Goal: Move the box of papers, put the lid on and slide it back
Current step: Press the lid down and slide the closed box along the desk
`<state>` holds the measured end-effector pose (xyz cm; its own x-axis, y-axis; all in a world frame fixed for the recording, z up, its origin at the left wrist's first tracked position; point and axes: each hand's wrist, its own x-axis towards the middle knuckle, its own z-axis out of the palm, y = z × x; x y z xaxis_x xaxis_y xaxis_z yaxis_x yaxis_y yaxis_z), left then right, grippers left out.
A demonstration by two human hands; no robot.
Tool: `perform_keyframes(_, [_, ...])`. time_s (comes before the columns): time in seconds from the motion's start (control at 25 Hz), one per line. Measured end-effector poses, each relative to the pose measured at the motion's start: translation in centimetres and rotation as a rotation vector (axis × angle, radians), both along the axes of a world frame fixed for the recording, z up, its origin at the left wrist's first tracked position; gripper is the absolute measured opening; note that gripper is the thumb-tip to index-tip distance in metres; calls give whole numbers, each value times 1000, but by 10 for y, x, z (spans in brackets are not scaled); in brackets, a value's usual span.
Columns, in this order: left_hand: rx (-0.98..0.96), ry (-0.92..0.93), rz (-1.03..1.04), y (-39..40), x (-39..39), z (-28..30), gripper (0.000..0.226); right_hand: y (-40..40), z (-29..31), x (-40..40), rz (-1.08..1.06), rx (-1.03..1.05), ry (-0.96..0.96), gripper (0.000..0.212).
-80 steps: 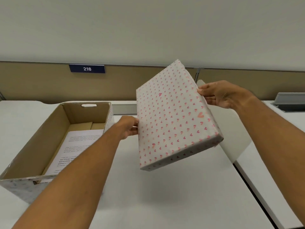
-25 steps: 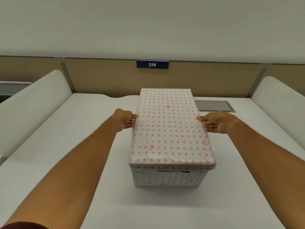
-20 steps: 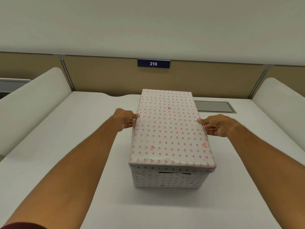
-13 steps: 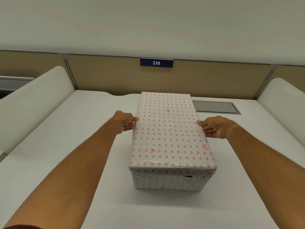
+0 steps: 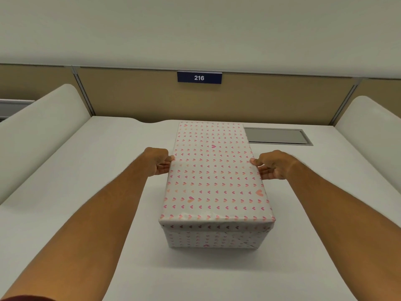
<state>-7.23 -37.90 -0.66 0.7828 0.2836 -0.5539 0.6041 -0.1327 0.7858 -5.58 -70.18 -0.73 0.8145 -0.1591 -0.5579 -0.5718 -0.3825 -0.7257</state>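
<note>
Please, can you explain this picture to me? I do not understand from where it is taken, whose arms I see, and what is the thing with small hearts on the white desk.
No machine is at work here: a person does the job with bare hands. The one camera sits on the person's head and looks forward and down, so the two arms reach in from the bottom of the picture.

On the white desk stands a box wrapped in paper with pink hearts. Its lid is on and covers the top. The left hand presses against the lid's left edge and the right hand against its right edge, so the box is held between them while it rests on the desk.

Behind the box runs a tan partition with a blue sign reading 216. A grey hatch is set into the desk to the right of the box's far end.
</note>
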Motion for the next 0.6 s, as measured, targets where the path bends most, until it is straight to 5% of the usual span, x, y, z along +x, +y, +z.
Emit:
perform_keyframes(0.24, [65, -38, -13, -1, -3, 4, 26, 3, 5, -2, 42, -134, -97, 34])
perform_keyframes(0.6, [131, 21, -87, 3, -9, 8, 19, -2, 11, -6, 64, -50, -63, 16])
